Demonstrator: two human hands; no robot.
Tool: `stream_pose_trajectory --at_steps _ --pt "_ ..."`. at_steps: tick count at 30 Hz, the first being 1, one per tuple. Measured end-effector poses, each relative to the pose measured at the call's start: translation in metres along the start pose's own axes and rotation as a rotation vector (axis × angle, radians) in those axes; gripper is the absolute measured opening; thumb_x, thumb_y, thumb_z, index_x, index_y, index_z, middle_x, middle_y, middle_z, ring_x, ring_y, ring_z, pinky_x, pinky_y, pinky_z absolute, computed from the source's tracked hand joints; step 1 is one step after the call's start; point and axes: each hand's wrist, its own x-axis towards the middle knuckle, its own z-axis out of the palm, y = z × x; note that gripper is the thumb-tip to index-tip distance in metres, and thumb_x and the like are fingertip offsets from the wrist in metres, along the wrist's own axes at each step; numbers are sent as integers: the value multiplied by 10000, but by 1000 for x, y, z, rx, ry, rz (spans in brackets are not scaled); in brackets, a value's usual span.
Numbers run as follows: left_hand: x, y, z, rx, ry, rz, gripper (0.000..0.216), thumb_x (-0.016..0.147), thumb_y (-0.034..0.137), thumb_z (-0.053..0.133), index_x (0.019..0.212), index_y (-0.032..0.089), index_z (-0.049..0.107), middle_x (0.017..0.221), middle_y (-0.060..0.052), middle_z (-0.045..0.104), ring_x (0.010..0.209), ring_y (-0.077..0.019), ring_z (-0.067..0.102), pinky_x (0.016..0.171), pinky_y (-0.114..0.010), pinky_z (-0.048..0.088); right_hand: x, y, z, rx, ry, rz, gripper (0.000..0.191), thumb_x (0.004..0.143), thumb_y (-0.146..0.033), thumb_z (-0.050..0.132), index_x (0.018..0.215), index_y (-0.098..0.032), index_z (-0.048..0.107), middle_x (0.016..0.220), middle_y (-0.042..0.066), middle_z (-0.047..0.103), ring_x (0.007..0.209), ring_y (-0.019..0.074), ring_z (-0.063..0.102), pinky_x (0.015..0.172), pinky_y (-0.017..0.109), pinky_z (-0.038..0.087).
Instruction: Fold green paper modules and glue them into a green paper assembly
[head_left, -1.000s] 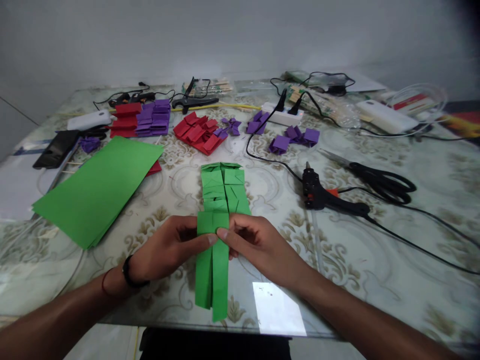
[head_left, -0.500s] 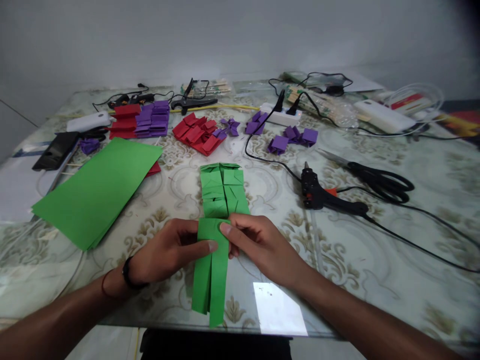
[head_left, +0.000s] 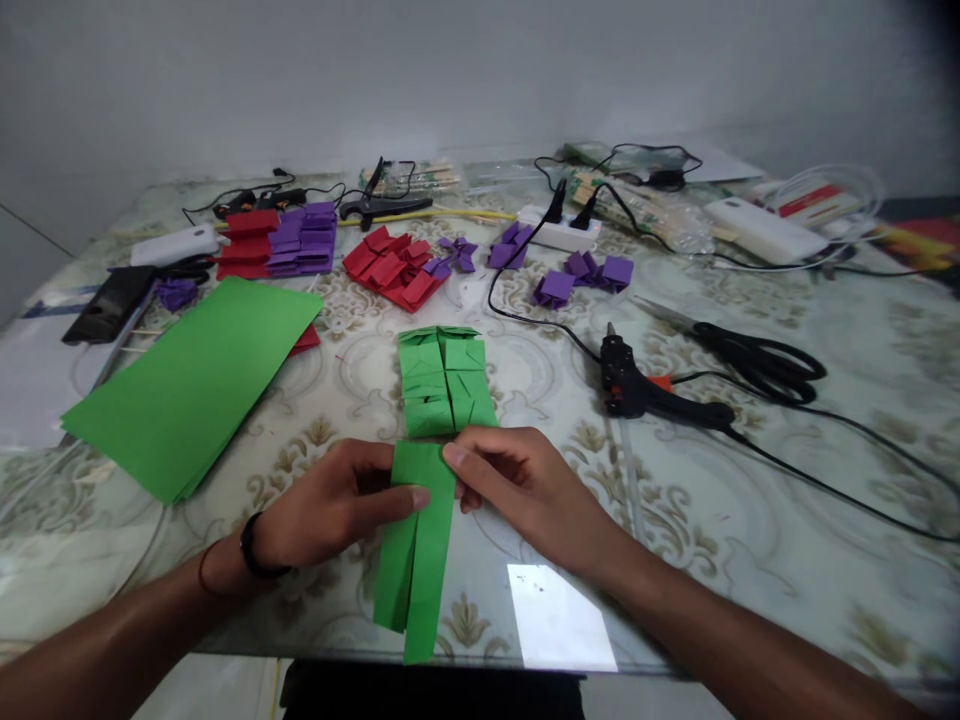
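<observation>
Between my hands is a long green paper strip, folded lengthwise, its lower end hanging toward the table's front edge. My left hand pinches its left side, thumb laid across the front and fingers behind. On the upper right corner, my right hand grips with the thumb in front; its other fingers are partly hidden. Just beyond the strip lies a block of folded green paper pieces, set in rows. To the left rests a stack of green paper sheets.
At right lie a black glue gun with its cord and black-handled scissors. Folded red pieces, a red-and-purple block and purple pieces sit farther back. A white power strip and a black phone also lie there.
The strip's lower end has swung slightly left and toward me, and its top has drawn a little away from the green block. Both hands keep their hold.
</observation>
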Motion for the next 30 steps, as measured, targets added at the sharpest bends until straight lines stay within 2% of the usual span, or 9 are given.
stream_pose_trajectory --at_steps 3,6,11,15,20,24,26,30 --pt "-1 0 -1 19 36 4 213 985 350 737 964 165 838 862 -2 805 833 -179 711 796 -254 554 1 0 -1 11 23 -1 457 999 -549 677 695 -210 637 638 -13 601 613 143 596 603 279 469" --pt "0 -2 -2 30 94 33 198 977 334 747 942 159 832 857 -9 799 789 -164 691 753 -245 546 1 1 -2 31 17 4 442 969 -562 725 719 -206 645 657 -12 609 623 140 571 604 277 457" --pt "2 -3 -3 24 140 85 185 999 315 732 1007 174 852 926 -40 835 867 -190 745 813 -268 575 2 3 -1 27 -55 49 463 922 -609 772 739 -203 644 672 -9 633 606 137 559 573 273 429" --pt "2 -4 -2 26 146 71 226 1005 357 736 1045 171 857 989 -68 856 943 -227 776 843 -289 594 1 4 0 -6 -31 43 473 938 -606 756 727 -203 625 651 -14 621 589 135 542 569 277 409" --pt "1 -3 -2 82 211 94 303 989 429 751 1053 152 855 940 -73 850 868 -229 758 788 -303 599 2 3 1 -33 -80 48 478 953 -584 741 701 -202 600 641 -21 590 589 130 513 562 276 364" --pt "2 -2 -4 140 283 108 273 985 403 743 1052 162 854 935 -59 852 853 -218 747 793 -297 589 2 6 2 -88 -95 63 486 971 -587 707 687 -204 611 623 -20 600 567 128 488 555 281 360" --pt "3 -2 -4 143 274 96 263 983 394 737 1047 169 856 953 -58 857 886 -230 760 820 -309 594 3 7 1 -104 -76 55 467 981 -578 697 709 -206 618 638 -18 621 571 134 507 561 284 370" --pt "3 -4 -3 95 164 20 230 966 368 740 1017 183 864 988 -58 868 961 -262 792 854 -325 604 3 8 -1 -110 -42 27 446 993 -558 696 729 -207 615 653 -23 609 599 140 538 581 282 382"
